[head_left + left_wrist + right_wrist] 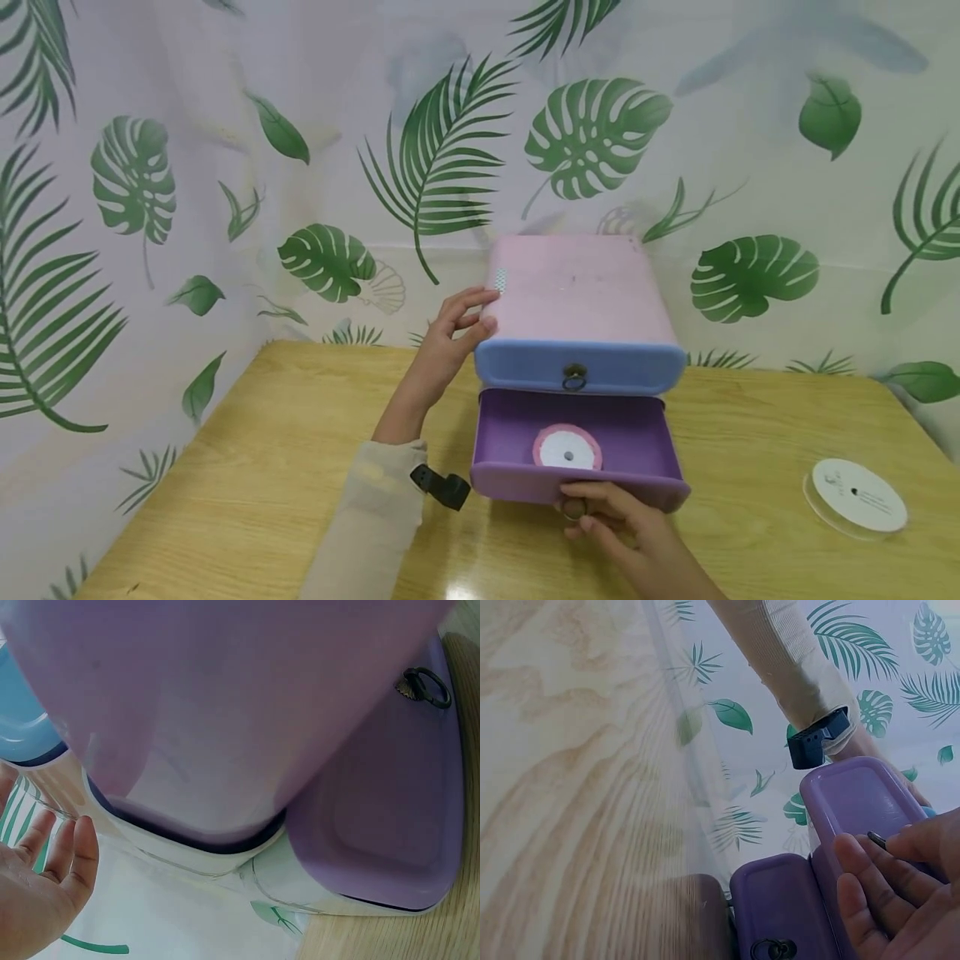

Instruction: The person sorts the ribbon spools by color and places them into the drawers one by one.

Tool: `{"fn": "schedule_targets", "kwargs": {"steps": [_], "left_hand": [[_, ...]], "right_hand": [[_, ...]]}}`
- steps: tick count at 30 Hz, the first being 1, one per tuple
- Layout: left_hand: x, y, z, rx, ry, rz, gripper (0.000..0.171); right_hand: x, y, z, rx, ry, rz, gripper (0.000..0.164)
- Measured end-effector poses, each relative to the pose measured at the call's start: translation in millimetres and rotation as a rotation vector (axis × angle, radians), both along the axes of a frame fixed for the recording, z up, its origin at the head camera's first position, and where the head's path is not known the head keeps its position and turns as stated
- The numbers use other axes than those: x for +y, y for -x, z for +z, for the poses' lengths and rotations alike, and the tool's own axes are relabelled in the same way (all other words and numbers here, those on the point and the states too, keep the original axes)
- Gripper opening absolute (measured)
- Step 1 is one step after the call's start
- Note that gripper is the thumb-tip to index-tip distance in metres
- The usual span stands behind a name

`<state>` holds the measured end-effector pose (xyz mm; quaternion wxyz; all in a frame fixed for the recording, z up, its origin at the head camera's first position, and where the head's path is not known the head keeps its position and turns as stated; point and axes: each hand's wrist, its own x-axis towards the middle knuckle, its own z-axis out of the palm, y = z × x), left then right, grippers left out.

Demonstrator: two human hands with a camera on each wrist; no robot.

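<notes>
A small drawer cabinet with a pink top [577, 292] stands on the table. Its blue drawer [517, 367] is closed, while the purple drawer [517, 482] beneath is pulled out. A pink-edged white ribbon spool [557, 450] lies inside it. My left hand [442, 354] rests on the cabinet's left side near the front, fingers extended; the left wrist view shows those fingers [79, 859] spread beside the casing. With thumb and fingers, my right hand [626, 529] pinches the ring pull [876, 840] on the open drawer's front.
Another purple drawer [382, 810], with its own ring pull [431, 686], sits lower in the cabinet. On the wooden table [750, 450], a white spool [862, 498] lies to the right. A leaf-patterned sheet [465, 250] hangs behind and along the left.
</notes>
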<state>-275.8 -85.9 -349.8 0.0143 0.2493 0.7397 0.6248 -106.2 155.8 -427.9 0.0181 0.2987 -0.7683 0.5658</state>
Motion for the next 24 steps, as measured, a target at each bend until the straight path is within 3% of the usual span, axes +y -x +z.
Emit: {"fn": "schedule_targets", "kwargs": {"steps": [10, 19, 24], "left_hand": [[0, -0.6, 0.2, 0.007, 0.010, 0.019, 0.090], [1, -0.8, 2.0, -0.007, -0.004, 0.002, 0.059], [0, -2.2, 2.6, -0.007, -0.007, 0.007, 0.060]], "right_hand": [[0, 6.5, 5.1, -0.021, 0.027, -0.052, 0.030], [-3, 15.5, 19.4, -0.038, 0.078, -0.086, 0.029], [-4, 20.0, 24.0, -0.049, 0.078, -0.091, 0.029]]}}
